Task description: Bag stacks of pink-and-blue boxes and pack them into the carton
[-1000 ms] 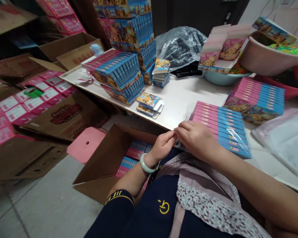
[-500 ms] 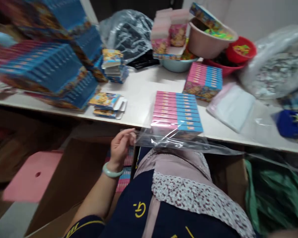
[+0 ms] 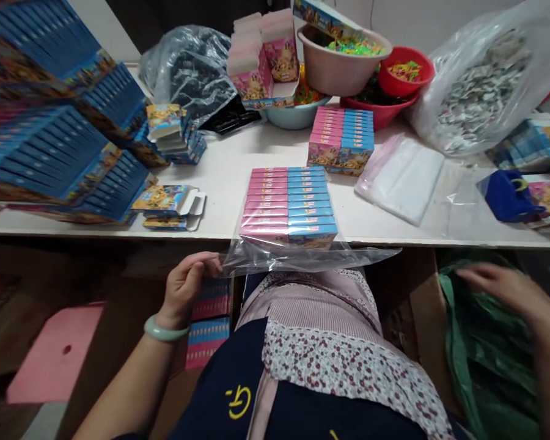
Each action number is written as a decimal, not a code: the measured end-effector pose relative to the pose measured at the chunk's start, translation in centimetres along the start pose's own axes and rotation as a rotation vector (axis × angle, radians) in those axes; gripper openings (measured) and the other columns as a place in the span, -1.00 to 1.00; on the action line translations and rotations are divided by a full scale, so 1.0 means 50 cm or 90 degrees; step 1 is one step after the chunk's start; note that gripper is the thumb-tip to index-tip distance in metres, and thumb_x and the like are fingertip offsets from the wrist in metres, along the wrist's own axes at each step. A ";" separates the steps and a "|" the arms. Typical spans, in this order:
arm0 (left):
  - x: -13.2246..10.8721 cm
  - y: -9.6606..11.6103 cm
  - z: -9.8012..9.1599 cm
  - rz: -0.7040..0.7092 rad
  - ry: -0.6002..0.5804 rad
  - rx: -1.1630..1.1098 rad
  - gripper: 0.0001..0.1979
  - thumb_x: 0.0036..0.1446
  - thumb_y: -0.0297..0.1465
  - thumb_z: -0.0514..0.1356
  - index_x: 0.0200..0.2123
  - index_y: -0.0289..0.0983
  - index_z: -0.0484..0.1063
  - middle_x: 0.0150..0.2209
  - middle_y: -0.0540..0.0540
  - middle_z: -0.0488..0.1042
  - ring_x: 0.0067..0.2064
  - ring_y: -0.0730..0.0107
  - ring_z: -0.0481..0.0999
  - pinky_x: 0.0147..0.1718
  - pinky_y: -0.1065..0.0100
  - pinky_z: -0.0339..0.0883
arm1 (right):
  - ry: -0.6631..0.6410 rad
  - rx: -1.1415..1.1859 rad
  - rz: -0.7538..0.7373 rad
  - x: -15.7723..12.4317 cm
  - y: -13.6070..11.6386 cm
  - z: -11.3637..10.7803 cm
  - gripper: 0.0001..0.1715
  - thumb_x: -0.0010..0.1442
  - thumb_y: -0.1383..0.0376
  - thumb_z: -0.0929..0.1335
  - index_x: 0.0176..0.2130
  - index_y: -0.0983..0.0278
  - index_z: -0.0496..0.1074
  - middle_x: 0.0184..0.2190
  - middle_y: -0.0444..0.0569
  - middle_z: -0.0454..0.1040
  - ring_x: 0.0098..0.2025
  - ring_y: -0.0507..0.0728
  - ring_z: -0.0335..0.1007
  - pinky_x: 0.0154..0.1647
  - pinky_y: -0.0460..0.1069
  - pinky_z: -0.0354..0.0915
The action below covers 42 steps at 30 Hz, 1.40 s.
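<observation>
Evidently, the boxes (image 3: 302, 205) sit inside the clear bag (image 3: 293, 261) at frame centre, its flap not yet folded; the left hand (image 3: 187, 290) pinches its left corner; the blurred right hand's (image 3: 508, 287) grip, lower right, cannot be told.

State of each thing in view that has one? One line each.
Clear plastic bag, around slim pink-and-blue boxes, loose end past the white table's edge
Left hand, fingertips at the bag's left corner, seemingly pinching
Right hand, blurred, fingers outstretched, grip unclear
Small yellow-and-blue carton, lying down, end flaps open
Brown cardboard carton, open, pink-and-blue packs inside
Green plastic bag, crumpled
Round red bowl, holding small coloured pieces
</observation>
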<state>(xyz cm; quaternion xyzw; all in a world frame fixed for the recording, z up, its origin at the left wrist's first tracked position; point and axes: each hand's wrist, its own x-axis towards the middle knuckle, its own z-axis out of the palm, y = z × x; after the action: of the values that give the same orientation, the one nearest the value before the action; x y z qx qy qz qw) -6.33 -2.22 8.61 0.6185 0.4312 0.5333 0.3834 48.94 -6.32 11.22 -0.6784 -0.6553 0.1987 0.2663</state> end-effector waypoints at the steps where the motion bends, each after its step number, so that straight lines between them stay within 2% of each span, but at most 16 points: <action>1: 0.004 0.003 -0.001 -0.004 -0.013 0.010 -0.71 0.27 -0.22 0.18 -0.13 -0.26 0.59 -0.54 -0.05 0.45 -0.46 0.40 0.45 -0.35 0.34 0.40 | -0.015 0.028 -0.029 0.013 -0.020 0.025 -0.53 0.10 -0.16 0.40 -0.11 0.04 0.48 -0.17 0.03 0.53 -0.07 0.23 0.46 -0.09 0.14 0.43; 4: 0.002 0.024 -0.023 -0.025 -0.051 0.071 -0.71 0.26 -0.21 0.17 -0.13 -0.24 0.60 -0.45 -0.10 0.52 -0.40 0.36 0.49 -0.35 0.34 0.41 | -0.056 0.148 -0.196 0.045 -0.112 0.109 -0.20 0.03 -0.11 0.47 0.16 0.13 0.33 -0.05 0.05 0.51 0.07 0.28 0.42 0.12 0.24 0.34; 6: -0.019 0.047 -0.054 -0.043 -0.120 0.115 -0.75 0.20 -0.19 0.23 -0.25 -0.20 0.64 -0.29 -0.19 0.58 -0.17 0.18 0.55 -0.14 0.19 0.45 | -0.103 0.180 -0.324 0.036 -0.153 0.148 -0.53 0.18 0.05 0.42 0.06 0.11 0.42 -0.16 0.00 0.55 -0.06 0.19 0.47 0.12 0.18 0.33; 9: -0.072 0.067 -0.100 -0.151 -0.185 0.057 -0.86 0.04 -0.19 0.36 -0.41 -0.10 0.65 0.11 -0.19 0.49 0.20 -0.12 0.38 0.16 -0.07 0.28 | -0.204 0.136 -0.419 -0.028 -0.128 0.175 -0.89 0.24 0.20 0.38 -0.22 0.03 0.54 -0.31 -0.07 0.57 -0.20 0.14 0.48 0.10 0.15 0.31; 11: -0.098 0.058 -0.106 -0.248 -0.122 -0.094 -0.70 -0.02 -0.04 0.36 -0.24 -0.02 0.65 0.26 -0.13 0.35 0.27 -0.15 0.31 0.17 -0.09 0.28 | -0.202 0.168 -0.331 -0.072 -0.082 0.189 -0.74 0.14 0.09 0.46 -0.13 0.00 0.54 -0.14 0.00 0.57 -0.02 0.21 0.46 0.17 0.19 0.27; 13: -0.102 0.038 -0.087 -0.352 -0.090 -0.247 -0.32 -0.10 0.19 0.28 0.02 -0.05 0.55 0.26 -0.23 0.34 0.24 -0.14 0.36 0.11 -0.07 0.35 | -0.174 0.313 -0.136 -0.089 -0.056 0.212 -0.29 0.02 -0.17 0.44 0.10 0.01 0.41 0.08 0.10 0.47 0.18 0.29 0.34 0.19 0.24 0.25; 15: -0.086 0.019 -0.052 -0.458 -0.156 -0.339 -0.09 -0.19 0.29 0.24 0.10 -0.21 0.48 0.14 -0.38 0.44 0.15 -0.15 0.45 0.03 -0.02 0.41 | -0.233 0.480 0.079 -0.074 -0.068 0.247 0.03 -0.04 -0.34 0.36 0.26 0.05 0.21 0.18 0.17 0.39 0.26 0.32 0.27 0.17 0.28 0.26; 18: -0.058 0.009 -0.010 -0.515 -0.250 -0.356 -0.36 -0.17 -0.01 0.44 -0.09 -0.30 0.55 -0.24 -0.29 0.59 -0.04 -0.05 0.58 -0.12 0.15 0.47 | -0.399 0.589 0.303 -0.027 -0.133 0.296 0.08 -0.08 -0.28 0.42 0.27 0.16 0.20 0.01 0.19 0.52 0.06 0.29 0.45 0.10 0.23 0.30; 20: -0.051 0.009 -0.002 -0.533 -0.248 -0.287 -0.62 -0.13 -0.29 0.48 -0.22 -0.29 0.56 -0.41 -0.15 0.56 -0.22 0.13 0.61 -0.28 0.31 0.45 | -0.426 0.579 0.360 -0.005 -0.169 0.311 -0.03 -0.16 -0.14 0.52 0.14 0.22 0.36 -0.16 0.11 0.58 -0.16 0.22 0.52 0.00 0.15 0.34; 23: -0.053 -0.007 -0.009 -0.533 -0.206 -0.154 -0.80 -0.07 -0.39 0.44 -0.35 -0.31 0.57 -0.44 -0.12 0.56 -0.41 0.36 0.54 -0.42 0.42 0.38 | -0.403 0.497 0.323 -0.001 -0.173 0.318 -0.40 -0.23 -0.05 0.55 -0.26 0.25 0.54 -0.37 -0.04 0.56 -0.36 0.11 0.42 -0.20 0.05 0.33; 26: -0.051 -0.045 -0.011 -0.447 -0.140 -0.118 -0.82 -0.05 -0.35 0.43 -0.45 -0.33 0.54 -0.32 -0.16 0.59 -0.30 0.36 0.55 -0.29 0.42 0.41 | -0.336 0.392 0.244 -0.006 -0.143 0.332 -0.50 -0.24 -0.09 0.53 -0.54 0.25 0.46 -0.50 -0.08 0.47 -0.40 0.08 0.31 -0.27 0.02 0.25; 29: -0.045 -0.085 -0.001 -0.416 -0.105 -0.212 -0.76 0.01 -0.28 0.40 -0.42 -0.31 0.47 -0.29 -0.18 0.60 -0.19 0.27 0.59 -0.16 0.32 0.44 | -0.295 0.358 0.217 0.003 -0.119 0.362 -0.45 -0.26 -0.16 0.51 -0.58 0.24 0.42 -0.55 -0.10 0.42 -0.42 0.08 0.26 -0.30 0.02 0.22; 33: -0.041 -0.116 0.008 -0.428 -0.191 -0.171 -0.73 -0.07 -0.31 0.44 -0.32 -0.29 0.51 -0.41 -0.10 0.56 -0.32 0.32 0.58 -0.27 0.37 0.42 | -0.269 0.419 0.183 0.028 -0.105 0.396 -0.45 -0.27 -0.15 0.52 -0.59 0.23 0.39 -0.47 -0.07 0.47 -0.34 0.11 0.33 -0.18 0.05 0.27; 35: -0.032 -0.129 0.006 -0.385 -0.222 -0.080 -0.79 -0.05 -0.30 0.42 -0.36 -0.30 0.57 -0.39 -0.12 0.55 -0.34 0.35 0.55 -0.30 0.39 0.41 | -0.268 0.454 0.161 0.040 -0.098 0.405 -0.47 -0.25 -0.12 0.53 -0.61 0.22 0.37 -0.37 -0.04 0.51 -0.21 0.16 0.38 -0.05 0.08 0.26; 38: -0.004 -0.158 0.001 -0.289 -0.236 -0.014 -0.85 -0.02 -0.31 0.38 -0.47 -0.27 0.59 -0.26 -0.21 0.58 -0.19 0.24 0.56 -0.18 0.33 0.41 | -0.296 0.462 0.187 0.052 -0.087 0.413 -0.47 -0.26 -0.11 0.53 -0.64 0.21 0.35 -0.44 -0.07 0.47 -0.22 0.18 0.39 0.01 0.14 0.26; 42: 0.031 -0.195 0.010 -0.296 -0.266 -0.059 -0.87 -0.12 -0.34 0.37 -0.59 -0.25 0.55 -0.25 -0.24 0.60 -0.08 0.03 0.56 -0.13 0.22 0.41 | -0.289 0.573 0.167 0.053 -0.091 0.423 -0.47 -0.26 -0.07 0.54 -0.66 0.21 0.30 -0.32 -0.04 0.52 -0.12 0.21 0.42 0.08 0.16 0.26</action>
<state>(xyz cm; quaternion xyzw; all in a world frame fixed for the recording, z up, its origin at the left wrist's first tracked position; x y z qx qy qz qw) -6.97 2.47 -0.05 0.5810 0.4484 0.3119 0.6034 32.47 -1.54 -2.20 -0.5127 -0.4560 0.6346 0.3557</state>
